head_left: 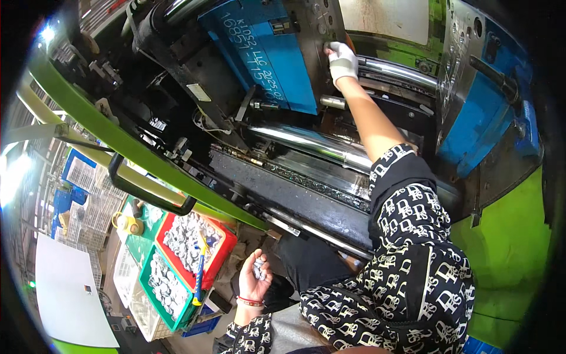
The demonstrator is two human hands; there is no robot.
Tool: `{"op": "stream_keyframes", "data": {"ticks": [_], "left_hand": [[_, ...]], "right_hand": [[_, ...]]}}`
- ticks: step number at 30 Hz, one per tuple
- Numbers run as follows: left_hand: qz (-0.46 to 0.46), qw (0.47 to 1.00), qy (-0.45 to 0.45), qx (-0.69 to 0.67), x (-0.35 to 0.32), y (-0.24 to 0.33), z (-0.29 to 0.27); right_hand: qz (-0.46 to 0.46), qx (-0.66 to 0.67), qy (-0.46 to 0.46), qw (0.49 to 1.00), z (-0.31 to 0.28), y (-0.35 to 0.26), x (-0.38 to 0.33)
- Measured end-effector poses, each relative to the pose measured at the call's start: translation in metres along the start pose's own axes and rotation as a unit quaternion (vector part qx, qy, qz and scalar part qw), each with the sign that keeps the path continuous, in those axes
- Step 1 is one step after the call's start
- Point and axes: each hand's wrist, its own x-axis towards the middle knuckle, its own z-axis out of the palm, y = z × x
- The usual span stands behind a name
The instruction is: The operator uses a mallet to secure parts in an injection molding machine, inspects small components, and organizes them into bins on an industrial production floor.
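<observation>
My left hand [254,280], bare with a red bracelet at the wrist, is held low in front of my body. Its fingers curl around some small silver-grey parts [258,268]. My right hand [342,61], in a white glove with bare fingertips, reaches far into the machine. Those fingers are bent and closed against the face of the blue-sided steel mould half [315,50]; what they grip, if anything, is hidden. Across the gap on the right stands the other blue mould half [480,127].
Polished guide bars [306,143] run beneath my right arm. A green machine frame [147,153] with a black handle [150,197] curves past on the left. Beyond it, a red tray [227,245] and a green tray [177,318] hold many grey parts. A blue-and-yellow-handled tool [201,271] lies over the red tray.
</observation>
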Motion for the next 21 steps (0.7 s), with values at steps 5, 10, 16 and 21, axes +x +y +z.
{"op": "stream_keyframes", "data": {"ticks": [5,10,16,21], "left_hand": [[-0.02,0.999,0.004,-0.039,0.001,0.0,0.0],[-0.056,0.994,-0.09,-0.017,0.012,-0.003,0.032],[0.01,0.994,-0.106,-0.029,0.025,-0.003,0.084],[-0.029,0.983,-0.173,-0.049,0.023,0.003,0.112]], "right_hand": [[-0.06,-0.101,-0.002,0.993,0.004,0.001,-0.021],[-0.052,-0.094,-0.063,0.992,-0.023,-0.011,-0.018],[-0.305,0.121,-0.391,0.86,-0.067,-0.107,-0.147],[-0.298,0.111,-0.703,0.636,-0.095,-0.152,-0.234]]}}
